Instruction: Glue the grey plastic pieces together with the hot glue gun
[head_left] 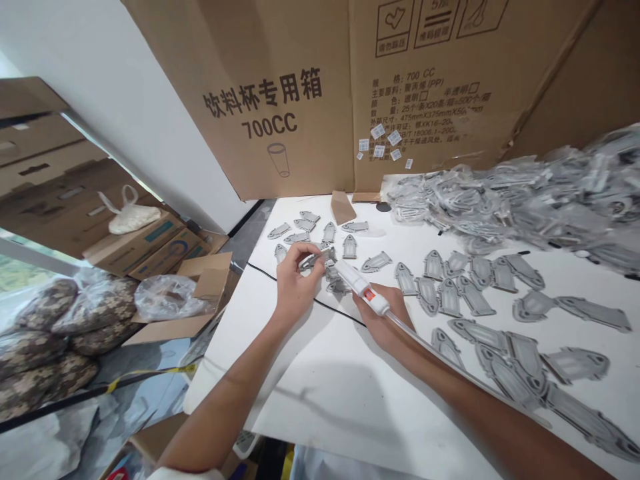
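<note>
Head view: the left hand (295, 283), at the centre of the frame, has thumb and index finger pinching a small grey piece (327, 255). The right hand (385, 313), just right of centre, grips a white glue-gun-like tool (356, 280), its nose near that piece; most of its fingers are hidden, so their exact placement cannot be told. Similar loose grey pieces (470, 297) lie on the white table (280, 387), centre to lower right. Clear-bagged pieces (500, 197) are heaped upper right; a printed cardboard box (310, 157) stands top centre.
</note>
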Demonstrator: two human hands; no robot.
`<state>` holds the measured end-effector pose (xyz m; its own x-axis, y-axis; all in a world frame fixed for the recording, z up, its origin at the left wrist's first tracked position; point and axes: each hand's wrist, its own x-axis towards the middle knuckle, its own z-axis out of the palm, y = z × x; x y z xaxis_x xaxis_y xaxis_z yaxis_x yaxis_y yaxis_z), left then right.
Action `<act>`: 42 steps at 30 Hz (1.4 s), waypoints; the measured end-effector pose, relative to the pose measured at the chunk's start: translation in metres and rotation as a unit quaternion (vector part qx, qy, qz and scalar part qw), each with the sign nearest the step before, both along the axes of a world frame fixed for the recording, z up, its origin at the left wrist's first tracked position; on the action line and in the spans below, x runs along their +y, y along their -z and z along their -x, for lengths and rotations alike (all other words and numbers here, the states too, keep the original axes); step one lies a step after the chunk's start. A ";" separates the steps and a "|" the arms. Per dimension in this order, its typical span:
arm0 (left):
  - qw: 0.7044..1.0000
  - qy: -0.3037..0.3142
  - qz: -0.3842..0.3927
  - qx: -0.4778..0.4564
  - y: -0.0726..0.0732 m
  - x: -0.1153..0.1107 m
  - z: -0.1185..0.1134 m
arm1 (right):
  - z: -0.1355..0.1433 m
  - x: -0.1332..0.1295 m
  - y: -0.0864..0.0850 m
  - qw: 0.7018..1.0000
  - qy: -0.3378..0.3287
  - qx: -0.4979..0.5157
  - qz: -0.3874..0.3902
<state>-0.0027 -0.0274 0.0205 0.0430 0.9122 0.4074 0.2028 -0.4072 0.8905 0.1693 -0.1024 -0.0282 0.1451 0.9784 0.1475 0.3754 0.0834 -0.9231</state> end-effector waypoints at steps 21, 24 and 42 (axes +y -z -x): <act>0.983 0.008 0.161 0.087 -0.001 0.037 -0.012 | 0.004 -0.004 -0.017 0.974 0.104 0.037 -0.197; 0.974 0.055 0.118 0.184 0.001 0.062 -0.040 | 0.003 -0.002 -0.021 0.969 0.128 0.058 -0.202; 0.848 0.321 -0.084 0.414 0.000 0.070 -0.110 | -0.009 0.008 -0.023 0.935 0.228 0.233 -0.137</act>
<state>0.1075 0.0427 0.0206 0.8430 0.5252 0.1161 0.4193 -0.7769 0.4697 0.1778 -0.0940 -0.0055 0.6494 0.7339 0.1993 -0.0090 0.2695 -0.9630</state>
